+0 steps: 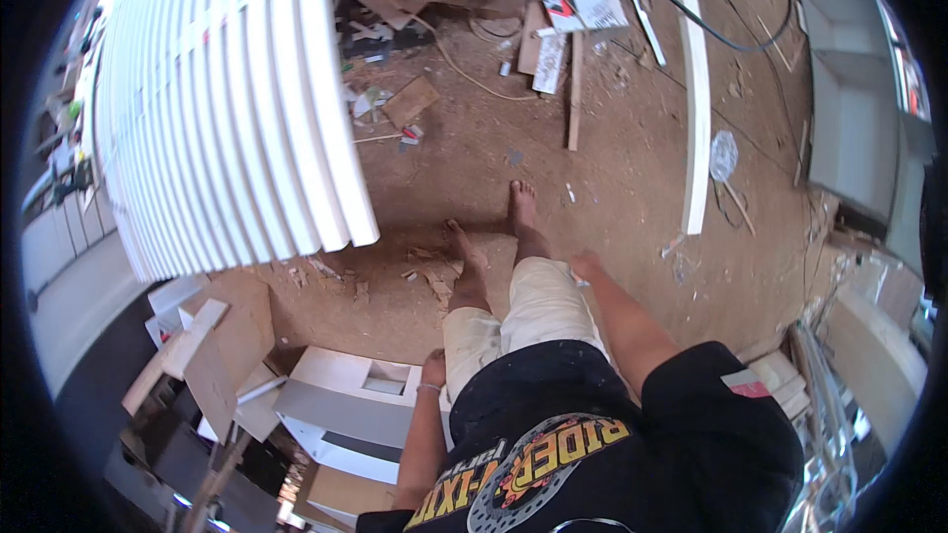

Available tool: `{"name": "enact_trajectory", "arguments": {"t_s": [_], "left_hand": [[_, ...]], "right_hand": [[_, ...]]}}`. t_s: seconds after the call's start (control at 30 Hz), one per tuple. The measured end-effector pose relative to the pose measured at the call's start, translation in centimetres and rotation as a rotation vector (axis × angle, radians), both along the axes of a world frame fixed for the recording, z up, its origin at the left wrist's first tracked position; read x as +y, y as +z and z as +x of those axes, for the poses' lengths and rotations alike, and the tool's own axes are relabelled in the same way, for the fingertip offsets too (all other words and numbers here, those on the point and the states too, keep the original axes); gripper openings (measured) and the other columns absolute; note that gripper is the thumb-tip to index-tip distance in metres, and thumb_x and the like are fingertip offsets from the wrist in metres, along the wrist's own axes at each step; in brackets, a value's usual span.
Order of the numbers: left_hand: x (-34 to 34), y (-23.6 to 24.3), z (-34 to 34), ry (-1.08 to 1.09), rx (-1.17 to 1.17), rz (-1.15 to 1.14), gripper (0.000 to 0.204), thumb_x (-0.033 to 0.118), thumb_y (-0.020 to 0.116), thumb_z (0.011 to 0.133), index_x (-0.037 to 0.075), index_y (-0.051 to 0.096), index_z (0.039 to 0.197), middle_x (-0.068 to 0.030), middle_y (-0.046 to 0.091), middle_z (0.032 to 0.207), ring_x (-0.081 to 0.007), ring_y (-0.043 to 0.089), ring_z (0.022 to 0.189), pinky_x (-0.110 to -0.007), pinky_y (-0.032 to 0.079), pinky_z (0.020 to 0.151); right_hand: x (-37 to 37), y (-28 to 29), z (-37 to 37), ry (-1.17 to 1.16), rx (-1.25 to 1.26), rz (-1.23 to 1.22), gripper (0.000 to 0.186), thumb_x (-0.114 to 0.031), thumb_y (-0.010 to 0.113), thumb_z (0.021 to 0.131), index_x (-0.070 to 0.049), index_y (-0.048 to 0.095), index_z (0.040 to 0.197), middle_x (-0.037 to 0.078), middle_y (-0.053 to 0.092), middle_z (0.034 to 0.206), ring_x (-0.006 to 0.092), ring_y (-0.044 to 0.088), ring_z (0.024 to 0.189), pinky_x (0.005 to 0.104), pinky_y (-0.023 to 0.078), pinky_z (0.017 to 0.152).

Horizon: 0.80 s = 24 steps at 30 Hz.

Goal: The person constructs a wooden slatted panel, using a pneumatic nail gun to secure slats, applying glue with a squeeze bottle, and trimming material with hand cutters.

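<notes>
My left hand [434, 368], with a band at its wrist, hangs low beside my left thigh, near a white-and-grey cabinet piece [341, 405]. Its fingers are too small and foreshortened to read. My right hand [586, 265] is beside my right knee, with its fingers curled. A tiny pale and orange patch shows by them, too small to name. Ahead on the left lies a row of long white ribbed strips [237, 128], side by side, their near ends by my feet. Neither hand touches the strips.
Scraps of board and wood litter the brown floor [622, 188] ahead. A long white bar [696, 118] lies to the right, near a clear plastic bottle [724, 155] and a dark cable [731, 44]. An open grey cabinet [854, 109] stands far right; stacked boards [212, 365] are at left.
</notes>
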State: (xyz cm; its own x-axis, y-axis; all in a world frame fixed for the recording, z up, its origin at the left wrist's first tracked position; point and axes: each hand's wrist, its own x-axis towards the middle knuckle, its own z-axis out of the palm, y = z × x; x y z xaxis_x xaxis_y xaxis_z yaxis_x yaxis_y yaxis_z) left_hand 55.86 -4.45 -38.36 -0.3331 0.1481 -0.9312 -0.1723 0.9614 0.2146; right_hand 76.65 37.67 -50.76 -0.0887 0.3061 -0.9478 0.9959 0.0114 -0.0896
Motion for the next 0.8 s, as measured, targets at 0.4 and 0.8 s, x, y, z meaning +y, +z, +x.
{"name": "enact_trajectory", "arguments": {"t_s": [0.4, 0.8], "left_hand": [[8.9, 3.3, -18.6, 0.47, 0.088, 0.601, 0.032, 0.022, 0.058, 0.102, -0.001, 0.061, 0.125, -0.0087, 0.07, 0.104, -0.0147, 0.068, 0.09, -0.028, 0.055, 0.079], [-17.9, 0.0, -27.1, 1.246, -0.114, 0.732, 0.021, 0.02, 0.055, 0.1, 0.005, 0.064, 0.112, -0.0079, 0.072, 0.098, -0.0162, 0.069, 0.078, -0.027, 0.055, 0.067]], "right_hand": [[5.8, 10.1, -22.5, -0.307, 0.596, 0.128, 0.028, -0.026, 0.053, 0.095, -0.001, 0.065, 0.096, 0.012, 0.071, 0.086, 0.0207, 0.067, 0.07, 0.0389, 0.056, 0.064], [-1.9, 21.7, -47.2, -0.338, 1.045, 0.619, 0.066, -0.046, 0.059, 0.098, 0.011, 0.055, 0.131, 0.023, 0.065, 0.126, 0.0317, 0.063, 0.113, 0.0414, 0.049, 0.095]]}}
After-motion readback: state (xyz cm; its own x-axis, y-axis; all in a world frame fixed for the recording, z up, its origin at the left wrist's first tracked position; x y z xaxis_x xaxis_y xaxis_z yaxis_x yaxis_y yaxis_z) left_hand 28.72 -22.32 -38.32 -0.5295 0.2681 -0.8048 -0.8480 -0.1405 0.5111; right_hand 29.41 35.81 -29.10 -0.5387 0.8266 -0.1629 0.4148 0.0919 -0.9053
